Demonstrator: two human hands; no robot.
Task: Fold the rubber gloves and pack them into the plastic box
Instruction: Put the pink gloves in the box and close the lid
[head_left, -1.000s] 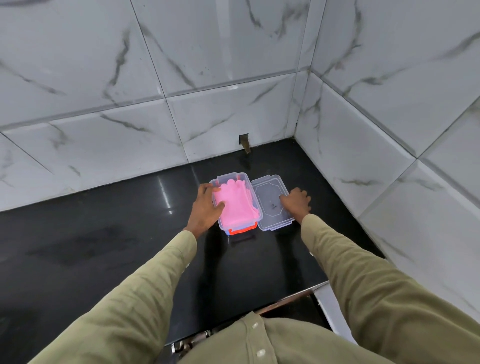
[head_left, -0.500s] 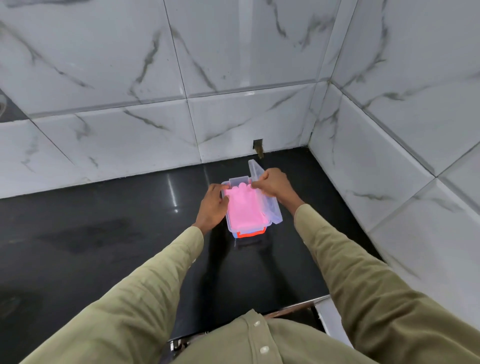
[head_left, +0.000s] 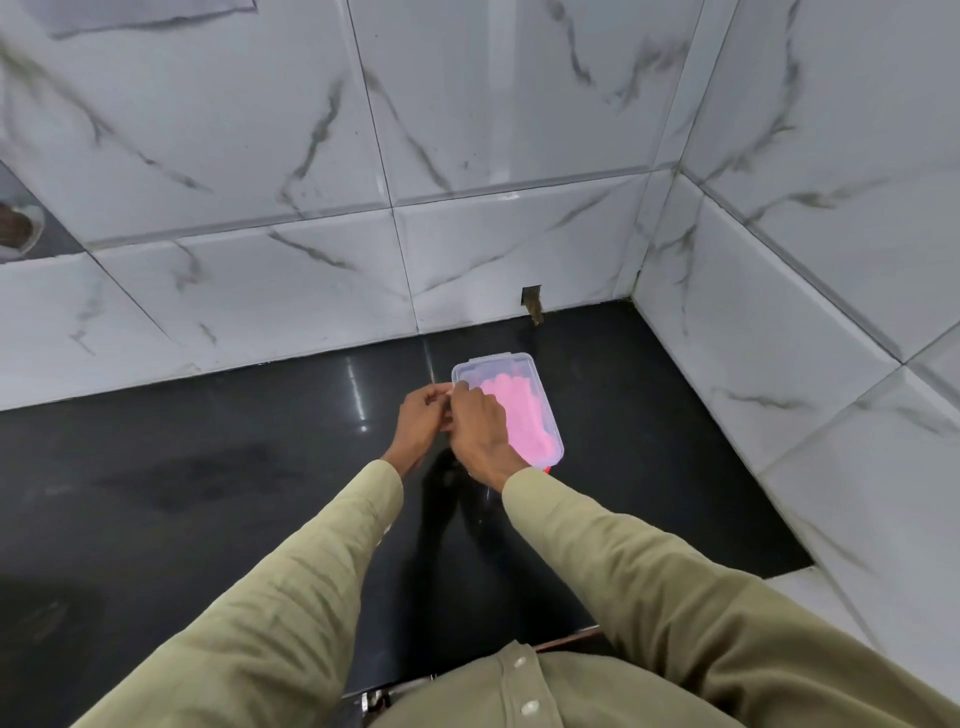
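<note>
The clear plastic box sits on the black counter near the corner, and its clear lid now lies flat on top. The folded pink rubber gloves show through the lid. A bit of the red clasp peeks out at the box's near end. My left hand grips the box's left side with curled fingers. My right hand reaches across the lid, its fingers curled over the lid's left edge, right next to my left hand. Both hands hide the box's left wall.
The black counter runs left and toward me. White marble-tiled walls close in behind and on the right. A small notch with a stub sits at the base of the back wall.
My right hand has swung the lid over from the right and laid it on the box, then moved to its left edge. The left hand stayed at the box's left side.
</note>
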